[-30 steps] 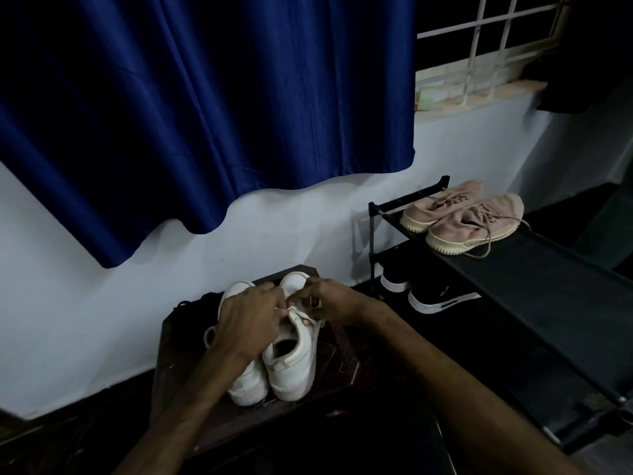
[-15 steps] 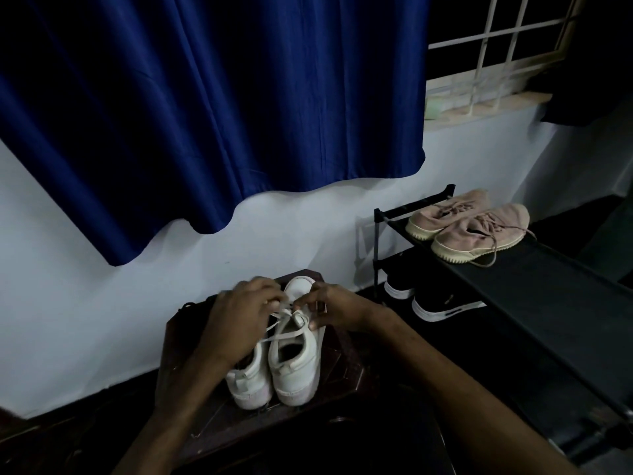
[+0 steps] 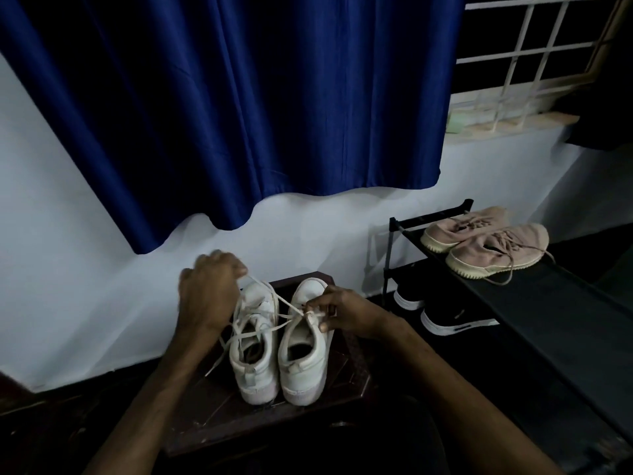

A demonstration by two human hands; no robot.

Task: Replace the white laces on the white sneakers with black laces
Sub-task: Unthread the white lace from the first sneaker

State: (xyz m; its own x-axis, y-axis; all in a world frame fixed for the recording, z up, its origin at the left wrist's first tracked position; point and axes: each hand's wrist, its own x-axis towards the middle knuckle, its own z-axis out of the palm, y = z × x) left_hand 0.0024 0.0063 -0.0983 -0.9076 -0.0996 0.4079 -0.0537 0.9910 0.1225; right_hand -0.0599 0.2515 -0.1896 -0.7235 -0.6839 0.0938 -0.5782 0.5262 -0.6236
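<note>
Sneakers: two white sneakers point(image 3: 279, 368) stand side by side and touch, on a small dark stool point(image 3: 352, 368). Their heels point at the person and their toes point at the wall point(image 3: 68, 269).
Lace: a white lace point(image 3: 274, 301) runs tight from one hand to the other, across the tops of both shoes. More loose lace lies over the left shoe and hangs off its left side.
Left hand: the left hand point(image 3: 209, 296) is lifted above the left shoe's toe. Its fingers are curled and pinch one end of the lace.
Right hand: the right hand point(image 3: 346, 315) sits at the top of the right shoe — thumb and finger pinch the lace there.
Behind: a big blue curtain point(image 3: 257, 97) hangs on the wall, with white window bars point(image 3: 534, 63) to the right.
Right side: a black shoe rack point(image 3: 565, 313) holds pink shoes point(image 3: 496, 248) on top and black shoes point(image 3: 455, 320) with white soles below.
Writing: any marks on the shoes are too dim to read.
</note>
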